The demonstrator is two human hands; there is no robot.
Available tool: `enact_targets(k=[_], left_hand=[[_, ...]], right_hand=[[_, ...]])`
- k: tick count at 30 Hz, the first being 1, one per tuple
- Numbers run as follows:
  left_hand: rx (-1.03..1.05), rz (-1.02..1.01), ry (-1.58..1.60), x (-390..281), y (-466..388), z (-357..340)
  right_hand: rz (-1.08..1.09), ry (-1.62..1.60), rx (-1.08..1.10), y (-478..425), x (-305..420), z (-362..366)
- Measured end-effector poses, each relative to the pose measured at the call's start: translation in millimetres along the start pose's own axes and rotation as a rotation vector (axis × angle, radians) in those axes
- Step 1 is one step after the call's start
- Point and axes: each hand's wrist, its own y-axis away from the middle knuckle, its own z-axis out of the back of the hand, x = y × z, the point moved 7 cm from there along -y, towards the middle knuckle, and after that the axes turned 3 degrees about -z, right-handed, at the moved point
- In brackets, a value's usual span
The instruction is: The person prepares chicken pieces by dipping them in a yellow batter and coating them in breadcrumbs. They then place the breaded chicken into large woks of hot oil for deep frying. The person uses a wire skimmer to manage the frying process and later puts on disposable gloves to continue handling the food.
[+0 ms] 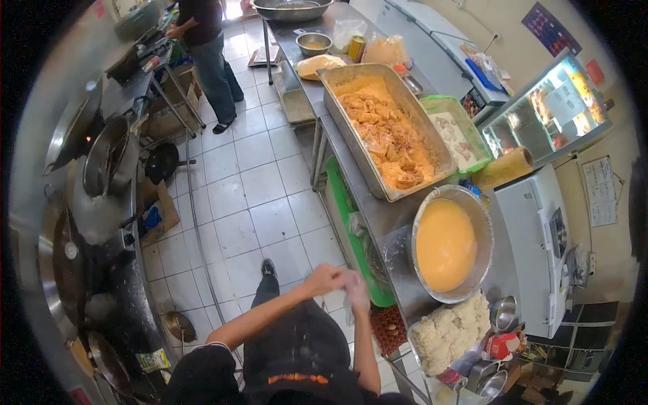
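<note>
My left hand is at my right hand, in front of my body and beside the steel table. Thin clear plastic, apparently a disposable glove, covers the right hand, and the left fingers pinch at it. To the right on the table stands a big metal bowl of orange batter. A deep metal tray holds coated meat pieces in orange flour. Nearest me lies a tray of pale crumbs. A green-rimmed plastic container holds pieces in white powder.
Woks and burners line the left side. A person stands at the far left counter. A rolling-pin-like wooden cylinder lies beyond the batter bowl. Under the table is a green tray. White freezers stand behind the table.
</note>
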Motion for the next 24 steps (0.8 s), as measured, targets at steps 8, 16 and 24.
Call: enact_targets(k=[8, 16, 24], left_hand=[[-0.245, 0.191, -0.2, 274.1, -128.8, -63.9], [-0.572, 0.293, -0.081, 335.5, -212.4, -106.1], [-0.649, 0.225, 0.08, 296.4, -211.0, -66.1]], right_hand=[[-0.487, -0.308, 0.136, 65.6, -247.6, -98.0], [-0.74, -0.252, 0.142, 93.6, -274.9, -134.1], [-0.642, -0.365, 0.111, 58.2, -213.8, -115.0]])
